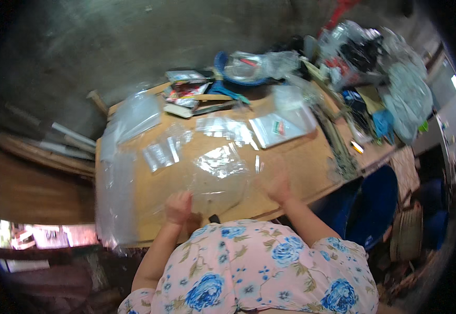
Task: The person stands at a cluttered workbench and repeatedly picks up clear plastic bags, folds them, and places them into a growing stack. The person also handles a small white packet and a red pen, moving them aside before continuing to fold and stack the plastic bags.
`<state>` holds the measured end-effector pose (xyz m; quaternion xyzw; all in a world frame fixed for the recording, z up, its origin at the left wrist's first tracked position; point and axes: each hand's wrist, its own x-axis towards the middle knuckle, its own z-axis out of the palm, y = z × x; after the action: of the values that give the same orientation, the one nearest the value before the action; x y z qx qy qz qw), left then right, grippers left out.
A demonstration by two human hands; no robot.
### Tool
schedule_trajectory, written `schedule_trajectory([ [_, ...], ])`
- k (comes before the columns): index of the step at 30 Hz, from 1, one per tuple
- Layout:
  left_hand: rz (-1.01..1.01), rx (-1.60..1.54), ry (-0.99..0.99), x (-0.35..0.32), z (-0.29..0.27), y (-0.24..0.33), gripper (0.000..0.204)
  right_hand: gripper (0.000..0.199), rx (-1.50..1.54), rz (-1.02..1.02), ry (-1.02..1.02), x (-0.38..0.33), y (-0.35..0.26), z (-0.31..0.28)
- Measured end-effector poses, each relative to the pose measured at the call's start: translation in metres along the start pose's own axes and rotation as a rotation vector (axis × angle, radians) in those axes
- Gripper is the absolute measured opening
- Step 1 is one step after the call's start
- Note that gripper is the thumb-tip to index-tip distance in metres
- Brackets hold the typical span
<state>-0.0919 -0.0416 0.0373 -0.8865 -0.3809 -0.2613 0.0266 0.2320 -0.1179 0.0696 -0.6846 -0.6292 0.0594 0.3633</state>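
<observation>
In front of me on the wooden table lies a thin clear plastic bag (220,163), shining with glare. My left hand (179,208) is closed at its near left edge and seems to pinch the film. To the right of the bag, my right hand (276,186) is over the tabletop, smeared by motion, with its fingers stretched out. Small clear packets (162,150) lie beyond my left hand, and more clear packets (225,128) form a row farther back. A stack of clear bags (280,128) with a small green label rests at the back right.
Clear plastic sheets (115,193) cover the table's left side, with another pile (140,115) behind them. Boxes and packages (186,94) and a blue basin (243,78) stand along the back. Bulging plastic bags (364,57) fill the far right. Blue tubs (372,204) are beside the table.
</observation>
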Motion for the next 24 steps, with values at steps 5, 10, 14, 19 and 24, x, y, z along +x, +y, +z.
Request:
schedule_trajectory([
  [5, -0.088, -0.177, -0.041, 0.047, -0.077, 0.023, 0.013, 0.042, 0.145, -0.466, -0.238, 0.047, -0.111, 0.054],
  [10, -0.394, -0.319, -0.273, 0.009, -0.180, -0.020, 0.020, 0.020, 0.060, -0.458, -0.758, 0.086, -0.165, 0.047],
  [14, -0.622, -0.307, -0.338, -0.058, -0.208, -0.094, 0.019, 0.016, -0.050, -0.609, -0.989, 0.115, -0.222, 0.109],
  [19, -0.635, 0.259, -0.046, -0.065, -0.255, -0.190, 0.012, 0.012, 0.067, -0.629, -0.612, 0.163, -0.310, 0.216],
  [24, -0.475, 0.690, 0.328, -0.067, -0.321, -0.201, 0.017, 0.003, 0.380, -0.794, 0.007, 0.198, -0.392, 0.253],
])
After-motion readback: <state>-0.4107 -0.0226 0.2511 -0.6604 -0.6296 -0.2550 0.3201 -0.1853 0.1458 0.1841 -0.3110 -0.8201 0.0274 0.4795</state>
